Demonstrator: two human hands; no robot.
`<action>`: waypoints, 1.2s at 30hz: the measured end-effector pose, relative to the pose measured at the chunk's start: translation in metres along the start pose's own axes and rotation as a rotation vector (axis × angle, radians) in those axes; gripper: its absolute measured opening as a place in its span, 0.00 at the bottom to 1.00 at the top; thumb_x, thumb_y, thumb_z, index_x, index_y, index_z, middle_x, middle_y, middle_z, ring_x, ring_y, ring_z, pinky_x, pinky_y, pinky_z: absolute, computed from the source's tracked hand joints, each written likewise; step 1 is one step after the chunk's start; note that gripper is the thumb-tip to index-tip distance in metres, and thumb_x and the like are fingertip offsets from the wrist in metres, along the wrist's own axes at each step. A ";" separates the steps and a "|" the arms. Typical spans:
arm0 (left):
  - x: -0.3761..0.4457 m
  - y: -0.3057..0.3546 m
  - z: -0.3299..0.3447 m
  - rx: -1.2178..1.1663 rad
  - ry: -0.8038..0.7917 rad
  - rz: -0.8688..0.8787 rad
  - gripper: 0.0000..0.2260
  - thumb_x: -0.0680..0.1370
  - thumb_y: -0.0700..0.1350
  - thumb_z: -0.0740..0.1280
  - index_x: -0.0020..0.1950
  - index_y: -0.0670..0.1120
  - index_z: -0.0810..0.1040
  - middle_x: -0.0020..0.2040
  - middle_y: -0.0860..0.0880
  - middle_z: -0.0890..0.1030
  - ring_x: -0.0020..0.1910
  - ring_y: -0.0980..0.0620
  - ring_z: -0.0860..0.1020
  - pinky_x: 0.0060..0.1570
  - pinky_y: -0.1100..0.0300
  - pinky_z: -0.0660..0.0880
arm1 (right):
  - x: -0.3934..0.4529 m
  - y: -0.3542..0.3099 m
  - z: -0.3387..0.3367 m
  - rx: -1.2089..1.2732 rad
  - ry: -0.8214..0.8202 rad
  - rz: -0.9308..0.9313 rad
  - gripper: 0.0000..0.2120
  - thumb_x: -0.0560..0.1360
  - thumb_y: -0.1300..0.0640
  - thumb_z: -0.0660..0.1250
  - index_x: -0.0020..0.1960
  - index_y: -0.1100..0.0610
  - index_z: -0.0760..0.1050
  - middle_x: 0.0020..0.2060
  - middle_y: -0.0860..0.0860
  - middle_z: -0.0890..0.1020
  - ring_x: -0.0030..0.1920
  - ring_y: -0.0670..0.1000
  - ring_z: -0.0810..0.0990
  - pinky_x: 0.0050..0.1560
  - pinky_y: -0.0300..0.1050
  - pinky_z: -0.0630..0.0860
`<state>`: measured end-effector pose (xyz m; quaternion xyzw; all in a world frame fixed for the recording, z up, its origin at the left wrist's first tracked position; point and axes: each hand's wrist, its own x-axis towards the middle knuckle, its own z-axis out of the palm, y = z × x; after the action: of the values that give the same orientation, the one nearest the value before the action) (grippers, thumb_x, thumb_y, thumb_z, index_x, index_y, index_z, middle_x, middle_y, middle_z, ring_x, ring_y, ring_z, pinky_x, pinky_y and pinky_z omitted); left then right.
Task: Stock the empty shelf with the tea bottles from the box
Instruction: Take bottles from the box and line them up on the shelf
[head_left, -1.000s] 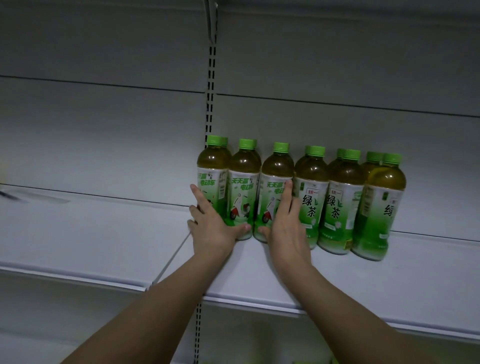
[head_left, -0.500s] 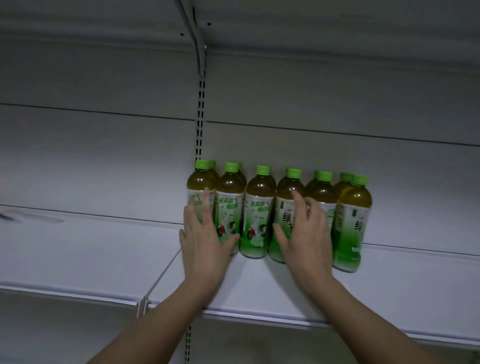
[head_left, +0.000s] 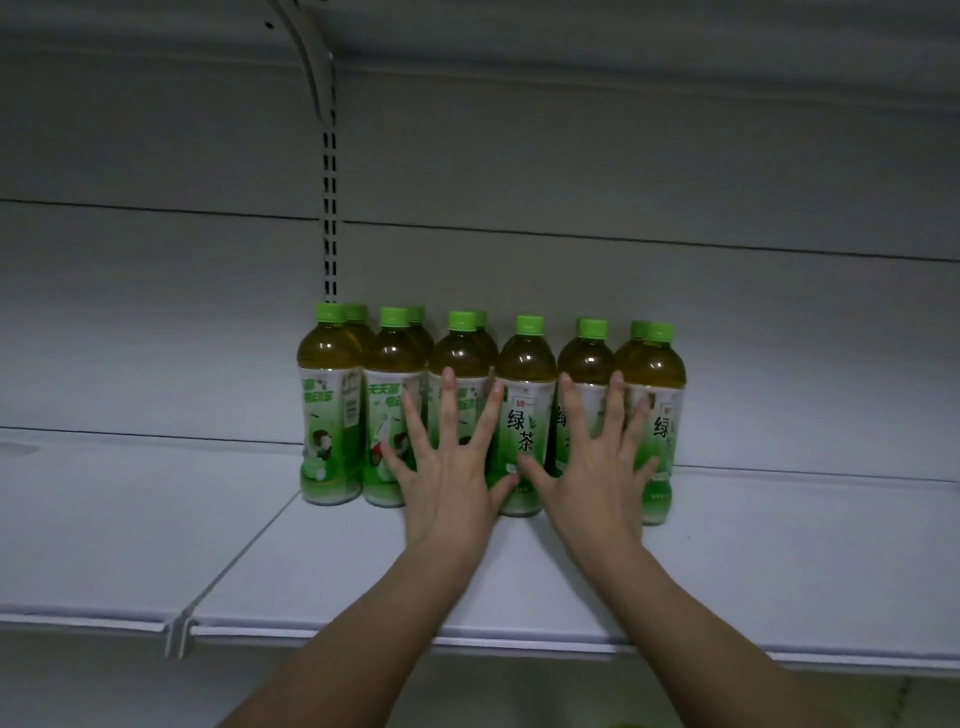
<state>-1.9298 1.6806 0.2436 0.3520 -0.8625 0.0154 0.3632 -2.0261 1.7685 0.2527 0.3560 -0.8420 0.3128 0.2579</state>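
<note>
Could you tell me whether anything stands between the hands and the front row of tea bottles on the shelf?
Nothing visible does. The left hand and right hand lie flat with fingers spread against the front row of tea bottles. More bottles stand behind that row, towards the back panel of the shelf.

tea bottles (head_left: 525, 415): green caps, amber tea, green-white labels; shelf (head_left: 779, 571): white

A single head-worn view is given, aimed forward and slightly upward at a white shelf (head_left: 779, 561), whose front edge is crossed low in the picture. The underside of the shelf above is caught along the top edge. The shelf is seen from close range, at arm's reach. No second view is supplied.
</note>
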 end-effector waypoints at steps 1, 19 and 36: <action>0.002 0.000 0.002 0.010 -0.003 -0.002 0.43 0.75 0.65 0.60 0.72 0.66 0.27 0.72 0.51 0.21 0.72 0.38 0.25 0.69 0.28 0.43 | 0.001 0.000 0.002 -0.015 -0.004 -0.003 0.47 0.72 0.34 0.63 0.72 0.35 0.29 0.77 0.50 0.31 0.76 0.60 0.30 0.70 0.75 0.50; 0.004 0.005 0.002 0.025 -0.054 -0.032 0.44 0.76 0.61 0.64 0.72 0.65 0.27 0.70 0.50 0.18 0.72 0.38 0.24 0.69 0.26 0.45 | -0.003 0.009 -0.011 0.015 0.053 -0.029 0.47 0.72 0.32 0.62 0.76 0.41 0.32 0.79 0.50 0.37 0.79 0.57 0.39 0.72 0.69 0.55; 0.017 0.049 0.020 0.288 -0.117 0.363 0.42 0.77 0.62 0.61 0.72 0.66 0.26 0.72 0.54 0.20 0.66 0.38 0.18 0.62 0.22 0.36 | 0.015 0.071 0.005 0.696 0.018 0.234 0.58 0.66 0.54 0.78 0.79 0.47 0.38 0.75 0.52 0.57 0.74 0.56 0.61 0.71 0.57 0.67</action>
<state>-1.9808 1.7016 0.2507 0.2397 -0.9202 0.1827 0.2499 -2.0906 1.7970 0.2350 0.3210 -0.7178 0.6111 0.0912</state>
